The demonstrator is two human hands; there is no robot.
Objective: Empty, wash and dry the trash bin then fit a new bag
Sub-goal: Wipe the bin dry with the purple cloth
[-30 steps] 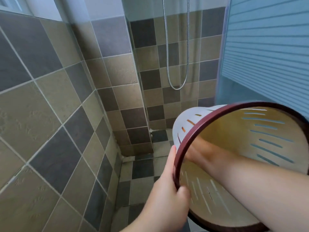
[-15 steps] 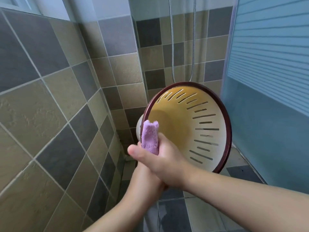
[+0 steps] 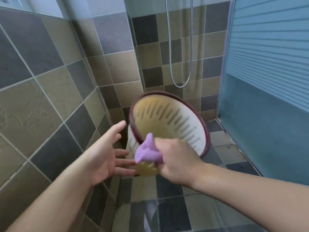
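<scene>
Nearest, at centre frame, the right hand [image 3: 177, 162] has its grip closed on a soft, crumpled purple cloth [image 3: 148, 152]. Left of it the left hand [image 3: 104, 158] is spread, fingers straight, fingertips at the bin's slotted side. The round plastic trash bin [image 3: 168, 124], cream with a maroon rim, tilts mouth-up mid-frame, blurred. Beyond, matte tiled walls [image 3: 50, 84] and a ribbed metal shower hose [image 3: 180, 47] at upper centre.
</scene>
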